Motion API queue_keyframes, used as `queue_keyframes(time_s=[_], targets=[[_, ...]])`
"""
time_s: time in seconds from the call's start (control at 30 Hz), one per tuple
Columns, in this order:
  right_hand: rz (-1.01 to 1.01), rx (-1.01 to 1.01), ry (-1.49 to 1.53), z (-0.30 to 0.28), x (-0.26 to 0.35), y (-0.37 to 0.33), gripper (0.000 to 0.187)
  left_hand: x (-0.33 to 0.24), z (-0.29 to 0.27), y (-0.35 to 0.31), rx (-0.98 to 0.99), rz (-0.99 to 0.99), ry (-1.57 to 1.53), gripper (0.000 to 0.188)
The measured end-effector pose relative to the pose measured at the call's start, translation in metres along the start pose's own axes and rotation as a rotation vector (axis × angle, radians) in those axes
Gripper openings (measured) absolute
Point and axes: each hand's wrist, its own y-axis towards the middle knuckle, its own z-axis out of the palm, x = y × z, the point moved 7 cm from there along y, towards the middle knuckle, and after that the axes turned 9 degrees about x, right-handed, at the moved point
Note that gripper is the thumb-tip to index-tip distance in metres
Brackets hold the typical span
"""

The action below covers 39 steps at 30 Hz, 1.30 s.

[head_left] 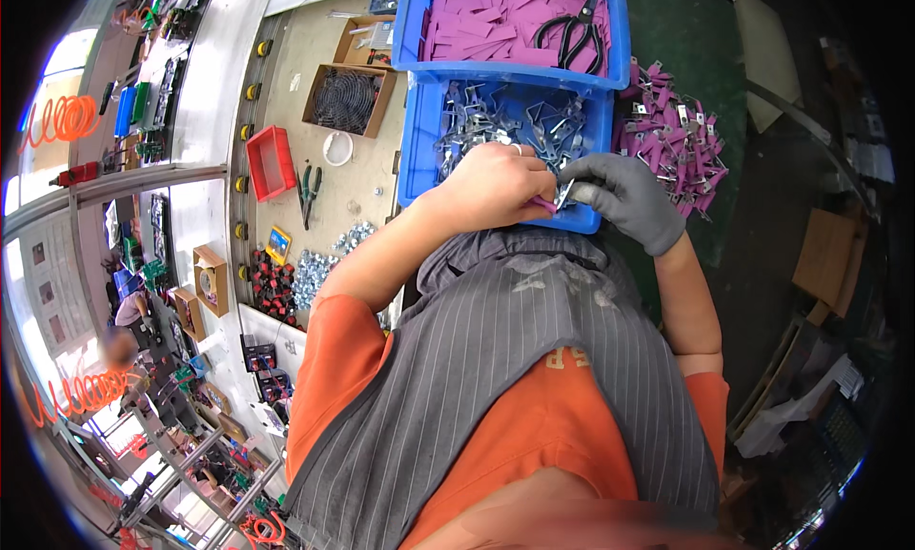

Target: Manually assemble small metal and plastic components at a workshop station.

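My bare left hand [500, 183] is closed, pinching a small purple sleeve [543, 204] between thumb and fingers. Facing it, my right hand [621, 199] in a grey glove pinches a small bent metal terminal [563, 196] close to the sleeve; whether the two pieces touch I cannot tell. Both hands are over the near part of a blue bin [412, 159] of loose metal terminals [477, 116]. Behind it, another blue bin [408, 35] holds flat purple sleeves [472, 21], with black-handled pliers [570, 40] lying on top.
Right of the bins lies a heap of purple-sleeved terminals [672, 140]. On the left bench are a red tray [272, 163], green-handled pliers [308, 195], a cardboard box of dark coils [345, 100], a white cup [337, 149] and metal nuts [313, 275]. A person [129, 312] is far left.
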Motion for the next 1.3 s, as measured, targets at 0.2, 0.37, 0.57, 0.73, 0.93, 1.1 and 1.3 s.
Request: queue_keyframes(time_s=[0.2, 0.37, 0.57, 0.73, 0.93, 1.1, 1.3], targets=[[0.037, -0.318, -0.143, -0.037, -0.040, -0.031, 0.024, 0.053, -0.019, -0.029, -0.447, -0.297, -0.063, 0.031], [0.216, -0.726, -0.306, -0.099, -0.128, -0.071, 0.023, 0.132, 0.028, -0.060, -0.204, -0.661, 0.045, 0.012], [0.285, -0.912, -0.194, -0.100, -0.141, -0.068, 0.028, 0.146, 0.095, -0.021, 0.090, -0.525, 0.222, 0.015], [0.106, -0.695, -0.101, -0.050, -0.100, -0.023, 0.026, 0.145, 0.134, 0.019, 0.213, -0.436, 0.361, 0.013], [-0.007, -0.473, -0.130, -0.013, -0.062, 0.007, 0.028, 0.146, 0.100, 0.018, 0.189, -0.566, 0.100, 0.015], [-0.287, -0.266, -0.493, 0.009, -0.017, 0.028, 0.038, 0.104, 0.084, -0.007, 0.052, -0.532, -0.929, 0.019], [-0.056, 0.061, -0.073, 0.030, -0.043, 0.037, 0.048, 0.095, 0.042, -0.008, 0.114, -0.503, -0.709, 0.019]])
